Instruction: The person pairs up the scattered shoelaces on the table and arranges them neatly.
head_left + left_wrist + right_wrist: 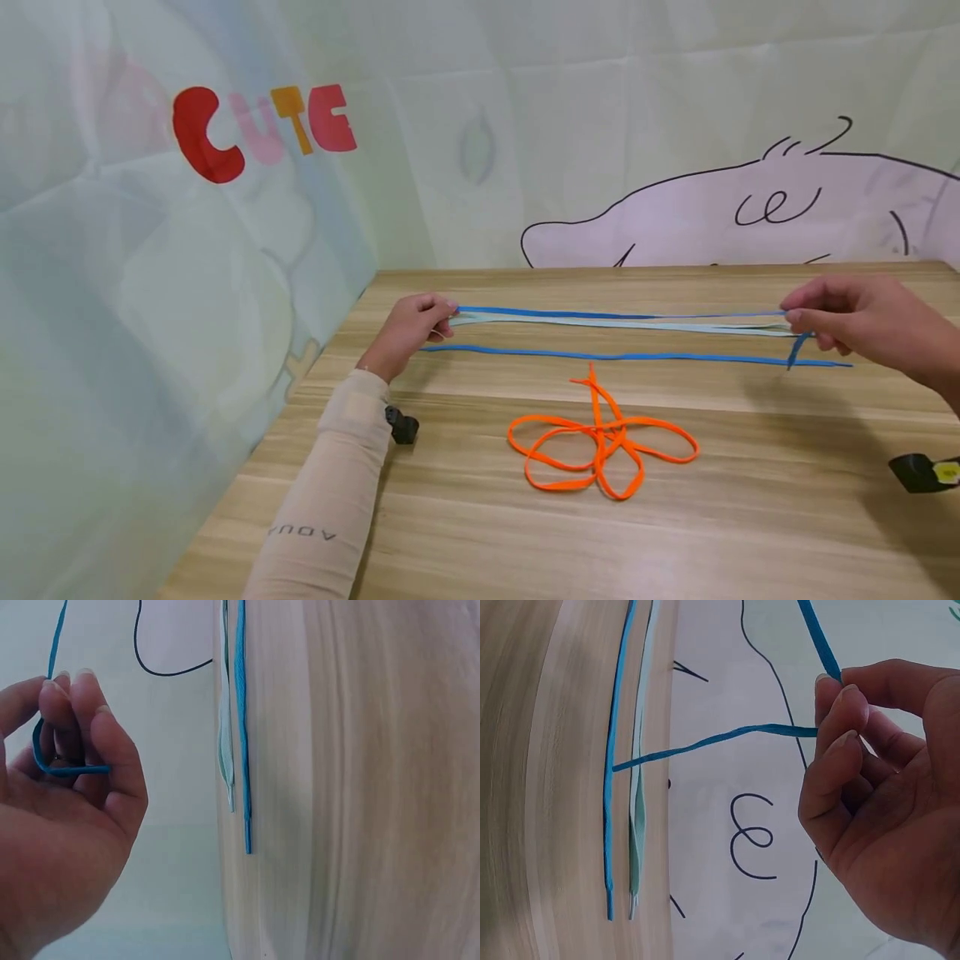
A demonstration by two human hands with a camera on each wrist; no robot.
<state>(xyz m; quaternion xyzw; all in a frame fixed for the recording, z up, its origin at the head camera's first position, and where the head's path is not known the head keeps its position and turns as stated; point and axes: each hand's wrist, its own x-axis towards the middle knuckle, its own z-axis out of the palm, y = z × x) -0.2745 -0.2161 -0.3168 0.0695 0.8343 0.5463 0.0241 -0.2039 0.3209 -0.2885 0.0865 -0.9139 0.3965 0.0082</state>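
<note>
A blue shoelace [555, 313] is stretched taut in the air between my two hands. My left hand [416, 325] pinches it near one end, and in the left wrist view the short tail [79, 771] curves back across the fingers. At the other side my right hand [862, 321] pinches the lace between thumb and fingertips, with a loose blue tail [727, 736] dangling from the fingers. Beneath it, a pale green shoelace [622, 324] lies along the table, roughly parallel to a second blue shoelace [615, 357] nearer me.
An orange shoelace [600, 442] lies in loose loops on the wooden table [465, 525], closer to me. A printed cloth backdrop [450, 167] stands behind the table and along its left side.
</note>
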